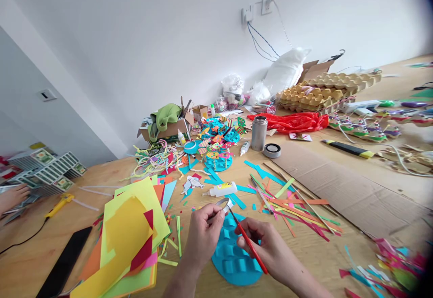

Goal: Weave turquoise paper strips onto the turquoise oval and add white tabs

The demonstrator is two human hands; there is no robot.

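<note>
My left hand (205, 231) is closed, pinching a small white piece (226, 205) with a curved edge, perhaps paper, between thumb and fingers. In my right hand (262, 240) is a slim red-handled tool (251, 249) with a thin dark tip, which reaches the white piece; whether it is tweezers or scissors I cannot tell. Below both hands lies a round blue paper base (237, 268) with raised folded paper loops on it. A white glue bottle (221, 189) lies on its side just beyond my left hand.
Coloured paper sheets (135, 225) and a black phone (64, 262) lie left. Paper strips (297, 205) and cardboard (348, 189) lie right. Behind stand a paper fish model (218, 146) and a metal flask (259, 134). Another person's hand (15, 196) shows at far left, near a yellow glue gun (60, 205).
</note>
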